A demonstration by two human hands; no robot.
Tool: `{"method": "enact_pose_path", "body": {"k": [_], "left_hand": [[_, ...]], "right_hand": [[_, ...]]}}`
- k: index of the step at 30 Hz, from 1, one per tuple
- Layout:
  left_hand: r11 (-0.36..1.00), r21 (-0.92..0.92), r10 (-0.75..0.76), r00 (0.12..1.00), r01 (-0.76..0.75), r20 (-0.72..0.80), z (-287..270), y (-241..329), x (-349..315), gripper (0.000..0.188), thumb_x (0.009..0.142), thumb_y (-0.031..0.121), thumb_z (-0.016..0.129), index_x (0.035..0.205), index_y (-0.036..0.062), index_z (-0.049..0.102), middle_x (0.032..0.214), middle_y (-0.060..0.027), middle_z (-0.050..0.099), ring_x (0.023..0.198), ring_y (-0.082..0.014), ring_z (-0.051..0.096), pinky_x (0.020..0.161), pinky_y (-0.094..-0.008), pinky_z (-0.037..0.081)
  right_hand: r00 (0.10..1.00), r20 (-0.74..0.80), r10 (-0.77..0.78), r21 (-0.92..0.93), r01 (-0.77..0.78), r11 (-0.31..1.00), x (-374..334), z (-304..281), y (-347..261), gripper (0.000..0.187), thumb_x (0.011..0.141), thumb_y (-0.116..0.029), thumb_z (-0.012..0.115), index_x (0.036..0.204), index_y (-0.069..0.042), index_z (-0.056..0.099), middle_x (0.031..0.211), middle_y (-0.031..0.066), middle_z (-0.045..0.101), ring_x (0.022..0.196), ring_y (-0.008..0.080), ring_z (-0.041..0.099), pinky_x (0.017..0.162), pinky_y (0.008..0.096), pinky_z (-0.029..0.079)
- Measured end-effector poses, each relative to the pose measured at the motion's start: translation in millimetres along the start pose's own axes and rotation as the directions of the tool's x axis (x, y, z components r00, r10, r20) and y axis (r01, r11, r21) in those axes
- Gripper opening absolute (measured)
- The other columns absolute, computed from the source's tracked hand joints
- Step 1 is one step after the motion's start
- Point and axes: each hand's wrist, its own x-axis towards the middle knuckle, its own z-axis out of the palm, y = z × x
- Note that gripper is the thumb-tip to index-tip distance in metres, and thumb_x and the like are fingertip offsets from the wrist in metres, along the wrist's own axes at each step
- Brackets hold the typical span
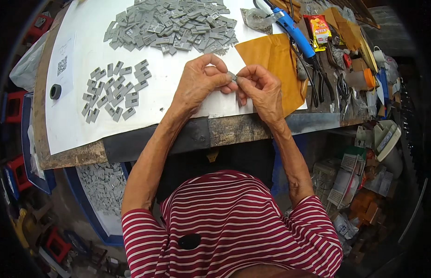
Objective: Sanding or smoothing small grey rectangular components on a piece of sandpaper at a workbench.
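Note:
Over the white sheet [155,99] near the table's front edge, my two hands meet on one small grey rectangular piece [232,77]. My left hand [204,81] pinches it between thumb and forefinger. From the other side my right hand [260,88] grips it with thumb and fingertips; the fingers cover much of the piece. Beyond my hands lies a big heap of similar grey pieces [173,25]. To the left of my left hand, a smaller group of grey pieces [111,90] is spread out in a loose single layer, many with a dark opening showing.
A brown envelope [271,65] lies beside my right hand. Behind it are a blue corded tool [294,32], a clear bag of tiny parts [259,21] and pliers [324,85]. A black ring [55,91] sits at the left. Below, a blue-edged tray [102,190] holds many pieces.

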Motion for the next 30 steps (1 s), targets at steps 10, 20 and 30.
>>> {"method": "enact_pose_path", "body": {"k": [10,20,30], "left_hand": [[0.999,-0.046,0.02,0.997,-0.024,-0.07,3.4,1.5,-1.4,0.013,0.074,-0.003,0.057,0.086,-0.0036,0.055,0.067,-0.0152,0.063,0.056,-0.0147,0.061,0.052,-0.0214,0.05],[0.984,0.179,0.012,0.998,-0.022,0.058,3.8,2.4,-0.7,0.018,0.081,0.003,0.052,0.095,-0.0067,0.055,0.065,-0.0117,0.061,0.056,-0.0128,0.058,0.055,-0.0217,0.047],[0.992,0.127,-0.003,1.0,-0.001,0.031,3.0,2.0,-1.7,0.015,0.079,0.004,0.053,0.09,-0.0059,0.054,0.062,-0.0114,0.059,0.053,-0.0134,0.056,0.053,-0.0227,0.045]], "right_hand": [[0.996,-0.069,-0.055,-0.034,0.053,0.998,-2.6,10.1,1.3,0.005,0.081,-0.001,0.056,0.086,0.001,0.054,0.059,-0.0016,0.052,0.046,0.0026,0.047,0.04,0.017,0.036],[0.993,-0.105,-0.046,-0.042,0.041,0.998,-2.1,5.4,1.6,0.002,0.08,-0.001,0.057,0.082,0.001,0.056,0.056,-0.0021,0.052,0.044,0.0024,0.046,0.039,0.0168,0.035],[0.998,-0.009,-0.06,-0.053,0.059,0.997,-2.4,2.8,-0.3,0.004,0.081,0.0,0.056,0.083,0.002,0.054,0.059,0.0,0.053,0.047,0.0046,0.049,0.041,0.0178,0.039]]}}
